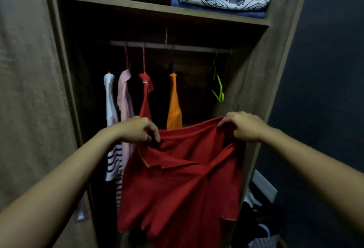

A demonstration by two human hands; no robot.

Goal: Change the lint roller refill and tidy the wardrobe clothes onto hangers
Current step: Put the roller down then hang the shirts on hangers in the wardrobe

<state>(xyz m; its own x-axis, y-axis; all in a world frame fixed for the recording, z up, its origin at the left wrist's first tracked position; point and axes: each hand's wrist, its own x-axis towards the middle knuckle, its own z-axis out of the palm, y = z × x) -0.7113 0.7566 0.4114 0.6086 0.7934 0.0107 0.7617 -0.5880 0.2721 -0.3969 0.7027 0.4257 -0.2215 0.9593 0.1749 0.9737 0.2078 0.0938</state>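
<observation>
- Red soft-knit polo shirt with thin yellow trim [181, 188] is held up in front of the open brown wooden wardrobe [254, 74], well below the rail. That's the head view, the only one given.
- Left hand [137, 129] is curled onto the shirt's top edge, with fabric pinched between thumb and fingertips. The right hand [243, 127] is bunched round the other end of the same edge, so both sets of fingers are closed on cloth.
- Handling guess: light, floppy, zero stiffness. It sags between the two grips and the collar is flopped over below the held edge, so no shape can be counted on. Probably not slippery or fragile, though the knit could get stretched if yanked.
- Best hold, probably: the shoulder seams either side of the collar, so the neck is kept wide for a hanger to be fed in. Whether the shoulders are what's pinched now can't be told from the folds.
- An empty lime-green plastic hanger [218, 90] is hung at the right end of the metal rail [177, 47], apart from the rest. It's likely the one to be used.
- Also hung on the rail: a white striped top [111, 113], a pale pink shirt [124, 98], a second red collared shirt [146, 98] and an orange garment [174, 107].
- A folded patterned cloth stack [220, 1] is parked on the upper shelf, and a dim heap of clothes [256, 214] can be made out at bottom right.
- No lint roller can be spotted anywhere.
</observation>
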